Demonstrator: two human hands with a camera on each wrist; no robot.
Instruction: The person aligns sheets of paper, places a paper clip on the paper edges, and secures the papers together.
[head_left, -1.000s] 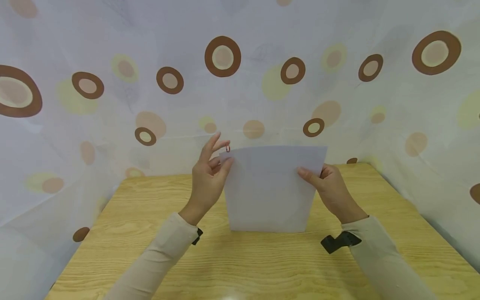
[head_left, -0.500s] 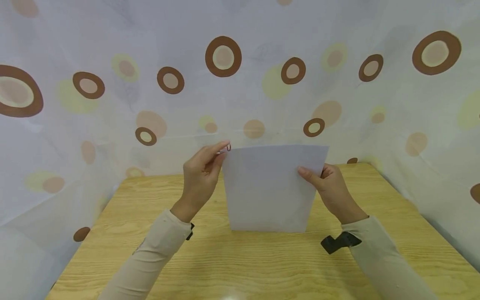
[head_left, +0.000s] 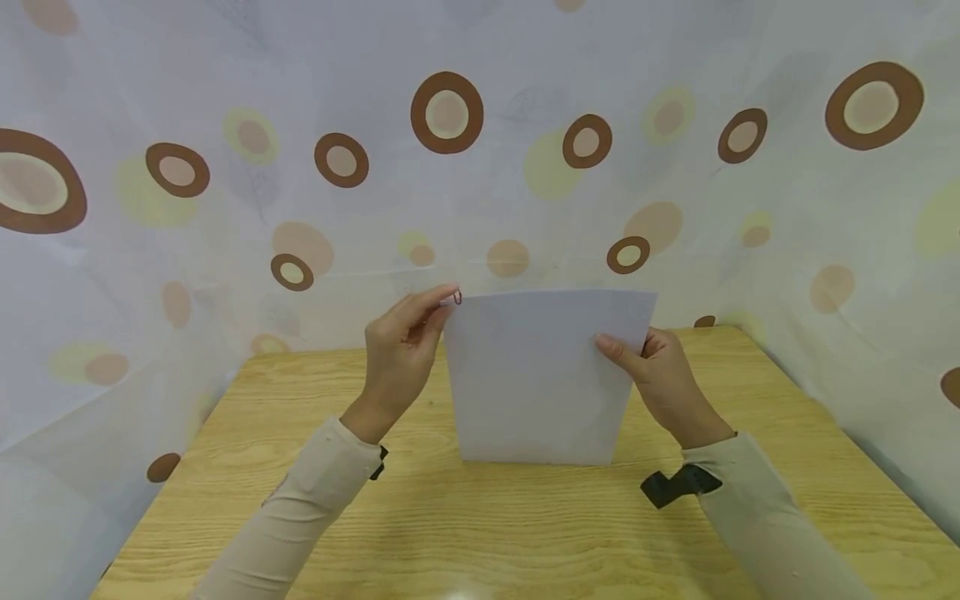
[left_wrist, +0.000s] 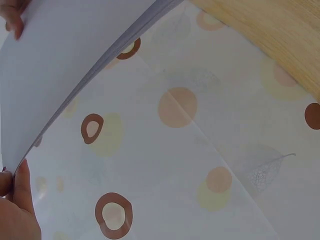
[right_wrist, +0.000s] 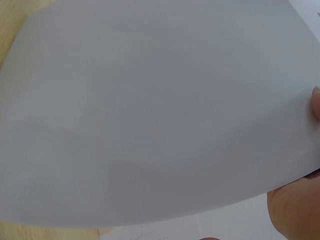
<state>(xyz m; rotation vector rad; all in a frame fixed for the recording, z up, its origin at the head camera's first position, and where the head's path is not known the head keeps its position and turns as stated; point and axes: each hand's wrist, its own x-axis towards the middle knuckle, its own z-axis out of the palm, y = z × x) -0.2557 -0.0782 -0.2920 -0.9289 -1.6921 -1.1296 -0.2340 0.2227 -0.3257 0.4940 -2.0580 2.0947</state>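
A stack of white paper sheets (head_left: pixel 540 383) stands upright with its lower edge at the tabletop; its layered edge (left_wrist: pixel 102 57) shows in the left wrist view. At the stack's upper left corner my left hand (head_left: pixel 401 350) pinches the paper between thumb and fingers. A small red paper clip (head_left: pixel 457 297) sticks up at that corner, against my index fingertip; how far it sits over the sheets I cannot tell. My right hand (head_left: pixel 663 375) grips the right edge, thumb on the near face and fingers behind. In the right wrist view the paper (right_wrist: pixel 150 110) fills most of the picture.
Below lies a light wood-grain table (head_left: pixel 510 533). White sheeting with brown rings and pale dots (head_left: pixel 510 208) rises behind the table and along both sides. Each wrist wears a black strap, such as the right strap (head_left: pixel 682 485).
My left hand shifted slightly left and its raised fingers came down, closing on the paper's corner beside the clip. My right hand and the stack stayed almost still.
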